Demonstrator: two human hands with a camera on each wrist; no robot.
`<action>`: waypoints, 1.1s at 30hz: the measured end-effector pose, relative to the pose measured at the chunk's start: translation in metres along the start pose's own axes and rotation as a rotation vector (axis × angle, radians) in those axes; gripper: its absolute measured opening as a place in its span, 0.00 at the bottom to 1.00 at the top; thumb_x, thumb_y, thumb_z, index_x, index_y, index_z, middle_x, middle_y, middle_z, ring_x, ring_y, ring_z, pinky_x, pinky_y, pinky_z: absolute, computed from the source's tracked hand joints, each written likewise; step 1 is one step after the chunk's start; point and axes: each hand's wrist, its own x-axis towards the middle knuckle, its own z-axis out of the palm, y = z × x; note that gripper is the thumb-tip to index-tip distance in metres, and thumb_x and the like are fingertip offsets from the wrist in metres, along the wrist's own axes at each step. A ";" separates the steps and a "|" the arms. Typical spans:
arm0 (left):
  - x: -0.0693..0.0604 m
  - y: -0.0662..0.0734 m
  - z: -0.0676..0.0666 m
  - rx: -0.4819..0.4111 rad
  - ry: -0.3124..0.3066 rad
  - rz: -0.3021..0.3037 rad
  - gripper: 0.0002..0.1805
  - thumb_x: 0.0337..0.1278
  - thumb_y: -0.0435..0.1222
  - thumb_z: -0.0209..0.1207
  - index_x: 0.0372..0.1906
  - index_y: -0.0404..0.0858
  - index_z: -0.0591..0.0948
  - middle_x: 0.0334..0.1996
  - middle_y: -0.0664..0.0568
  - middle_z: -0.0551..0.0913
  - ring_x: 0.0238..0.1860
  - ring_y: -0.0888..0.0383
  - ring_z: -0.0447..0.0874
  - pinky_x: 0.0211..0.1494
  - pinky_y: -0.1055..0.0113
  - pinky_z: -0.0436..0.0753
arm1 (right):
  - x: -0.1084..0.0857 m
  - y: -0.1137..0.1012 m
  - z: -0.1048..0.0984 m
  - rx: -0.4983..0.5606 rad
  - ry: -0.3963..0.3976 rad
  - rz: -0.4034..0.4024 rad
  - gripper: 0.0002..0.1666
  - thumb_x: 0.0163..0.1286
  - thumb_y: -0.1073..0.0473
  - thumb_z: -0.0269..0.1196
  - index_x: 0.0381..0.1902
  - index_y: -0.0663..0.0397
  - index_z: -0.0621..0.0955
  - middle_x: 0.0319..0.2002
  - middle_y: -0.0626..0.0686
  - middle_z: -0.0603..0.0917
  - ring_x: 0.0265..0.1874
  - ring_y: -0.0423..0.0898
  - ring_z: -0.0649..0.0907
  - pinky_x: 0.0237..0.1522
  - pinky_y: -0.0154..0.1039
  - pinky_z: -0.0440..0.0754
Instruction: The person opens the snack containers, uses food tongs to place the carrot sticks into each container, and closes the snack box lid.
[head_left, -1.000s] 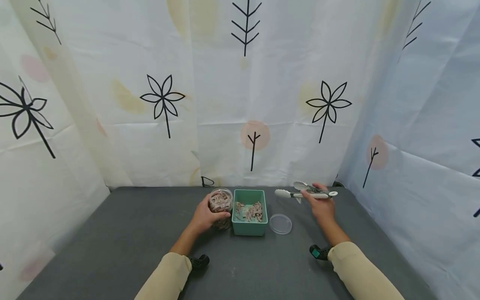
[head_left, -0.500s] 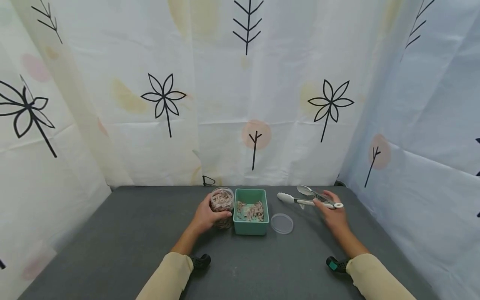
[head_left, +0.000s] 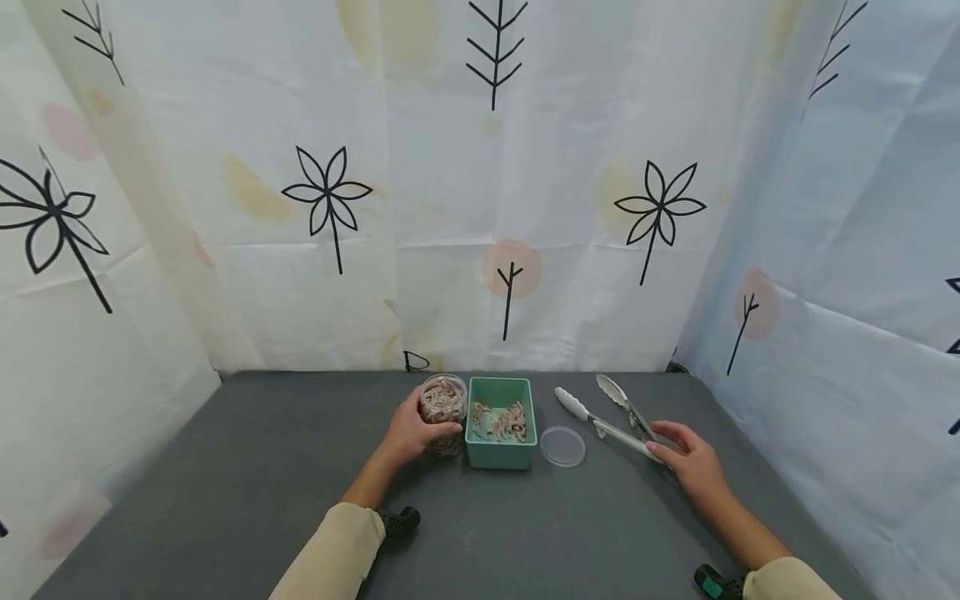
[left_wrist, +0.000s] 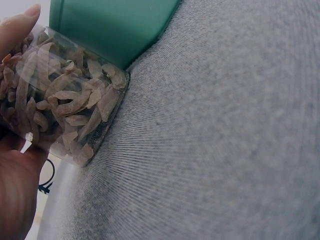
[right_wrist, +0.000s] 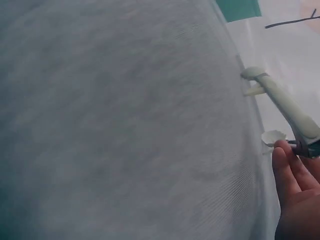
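A clear plastic jar [head_left: 442,402] full of pale brownish dried strips stands against the left side of a green bin [head_left: 501,456]. My left hand [head_left: 411,433] grips the jar, thumb on the near side; through its wall the strips [left_wrist: 75,100] show in the left wrist view. A small heap of similar strips [head_left: 510,423] lies inside the bin. At the right, my right hand [head_left: 699,471] holds white-tipped tongs [head_left: 617,433] near their joined end, between thumb and fingers. The two arms of the tongs are spread and point away to the back left.
A round clear lid [head_left: 562,447] lies flat on the grey tabletop [head_left: 510,533], just right of the bin. Behind the table's far edge hangs a white patterned curtain [head_left: 435,300], which also closes off both sides.
My right hand has moved right and toward me with the tongs, which have turned from sideways to slanting and spread wider. The left hand and jar have stayed in place.
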 end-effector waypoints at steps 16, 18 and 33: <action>0.000 0.002 0.001 0.006 0.006 -0.015 0.51 0.42 0.45 0.76 0.72 0.37 0.62 0.57 0.40 0.74 0.56 0.45 0.75 0.53 0.48 0.75 | -0.012 0.004 -0.007 0.020 -0.080 0.086 0.26 0.73 0.56 0.59 0.61 0.69 0.72 0.60 0.68 0.74 0.44 0.21 0.72 0.44 0.25 0.73; -0.001 0.003 0.001 0.006 0.007 -0.020 0.51 0.42 0.45 0.76 0.72 0.38 0.63 0.57 0.40 0.74 0.56 0.45 0.75 0.53 0.48 0.76 | -0.013 0.003 -0.007 -0.004 -0.081 0.115 0.27 0.74 0.54 0.59 0.62 0.68 0.72 0.60 0.67 0.74 0.43 0.22 0.73 0.44 0.26 0.72; -0.002 0.002 0.001 0.008 0.007 0.000 0.52 0.43 0.45 0.76 0.72 0.36 0.61 0.57 0.39 0.74 0.55 0.44 0.75 0.53 0.47 0.75 | 0.000 -0.043 0.007 -0.180 0.001 0.013 0.19 0.74 0.56 0.59 0.57 0.62 0.77 0.51 0.62 0.81 0.51 0.56 0.79 0.47 0.46 0.76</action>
